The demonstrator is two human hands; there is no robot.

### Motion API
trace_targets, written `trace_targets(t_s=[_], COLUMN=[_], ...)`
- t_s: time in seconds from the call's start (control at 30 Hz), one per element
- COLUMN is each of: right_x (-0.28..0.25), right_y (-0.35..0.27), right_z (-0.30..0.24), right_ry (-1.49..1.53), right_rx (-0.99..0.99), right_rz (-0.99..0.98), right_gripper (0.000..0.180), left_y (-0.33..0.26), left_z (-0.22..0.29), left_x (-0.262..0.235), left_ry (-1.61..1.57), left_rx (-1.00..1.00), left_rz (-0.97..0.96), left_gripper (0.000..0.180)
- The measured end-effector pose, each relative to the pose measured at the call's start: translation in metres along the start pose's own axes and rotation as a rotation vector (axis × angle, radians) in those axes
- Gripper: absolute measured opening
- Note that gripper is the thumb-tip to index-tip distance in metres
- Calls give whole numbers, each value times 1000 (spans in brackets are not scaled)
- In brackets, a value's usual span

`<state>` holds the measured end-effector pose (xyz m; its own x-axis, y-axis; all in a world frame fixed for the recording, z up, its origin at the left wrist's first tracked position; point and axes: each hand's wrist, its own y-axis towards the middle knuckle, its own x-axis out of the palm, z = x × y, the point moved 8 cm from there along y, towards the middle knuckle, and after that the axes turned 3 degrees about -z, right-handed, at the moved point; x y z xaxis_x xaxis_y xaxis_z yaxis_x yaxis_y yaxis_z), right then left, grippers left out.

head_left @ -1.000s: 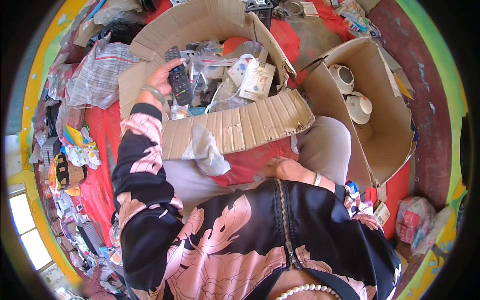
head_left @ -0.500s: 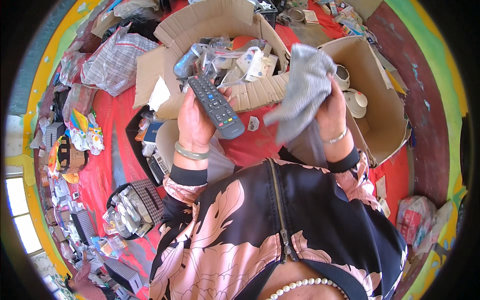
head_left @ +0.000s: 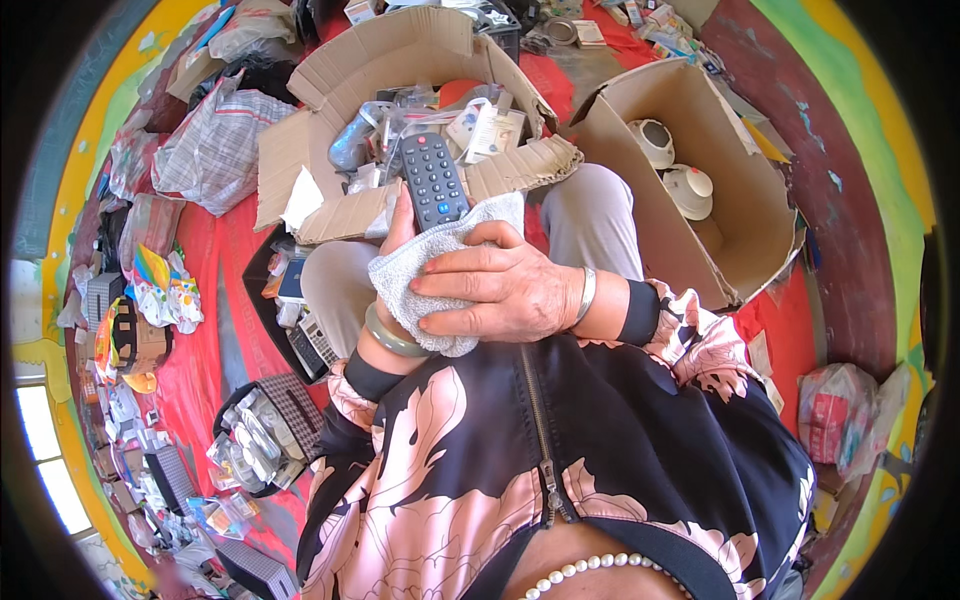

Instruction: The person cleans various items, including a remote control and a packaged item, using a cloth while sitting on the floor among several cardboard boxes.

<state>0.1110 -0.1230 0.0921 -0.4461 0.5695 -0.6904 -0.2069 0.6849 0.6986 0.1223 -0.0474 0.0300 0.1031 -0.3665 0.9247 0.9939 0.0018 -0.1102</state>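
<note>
A dark remote control (head_left: 432, 178) with several rows of buttons points away from me, its near end covered by a grey cloth (head_left: 396, 276). My left hand (head_left: 400, 222) holds the remote from below and from the left; most of its fingers are hidden behind the remote and cloth. Over the top lies my right hand (head_left: 505, 287), its fingers pressing the cloth onto the remote's lower part. Both hands are in front of my lap, close to the near flap of a cardboard box.
That open cardboard box (head_left: 385, 48) ahead holds bagged small goods. Right of it, another cardboard box (head_left: 738, 262) contains two white bowls (head_left: 688, 192). A black bin (head_left: 262, 285) stands by my left knee, with a checked basket (head_left: 292, 405) of packets nearer. A plaid bag (head_left: 215, 150) sits far left.
My right hand has brought the cloth leftward and down onto the remote. The remote has tilted more upright and its lower end is now covered.
</note>
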Motion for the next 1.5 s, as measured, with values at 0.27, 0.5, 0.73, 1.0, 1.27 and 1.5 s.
trace_targets(t_s=[0.27, 0.5, 0.73, 1.0, 1.27, 1.5], right_x=[-18, -38, -71, -32, -1, 6], right_y=[1, 12, 2, 41, 35, 21], right_z=[13, 43, 111, 93, 53, 29], right_ry=[66, 14, -383, -202, -150, 70], right_rx=[51, 21, 228, 293, 252, 151], right_rz=[39, 132, 370, 227, 155, 98], right_gripper=[40, 42, 43, 45, 44, 39], left_y=[-9, -1, -7, -3, -19, -28], left_z=[-12, -12, -8, 14, 40, 62], left_x=[-7, -1, -11, -34, -47, -34], left_ry=[59, 68, 261, 205, 246, 319], left_rx=[85, 145, 88, 217, 409, 524], left_rz=[-80, 152, 112, 208, 379, 328], left_gripper=[53, 43, 47, 43, 41, 43])
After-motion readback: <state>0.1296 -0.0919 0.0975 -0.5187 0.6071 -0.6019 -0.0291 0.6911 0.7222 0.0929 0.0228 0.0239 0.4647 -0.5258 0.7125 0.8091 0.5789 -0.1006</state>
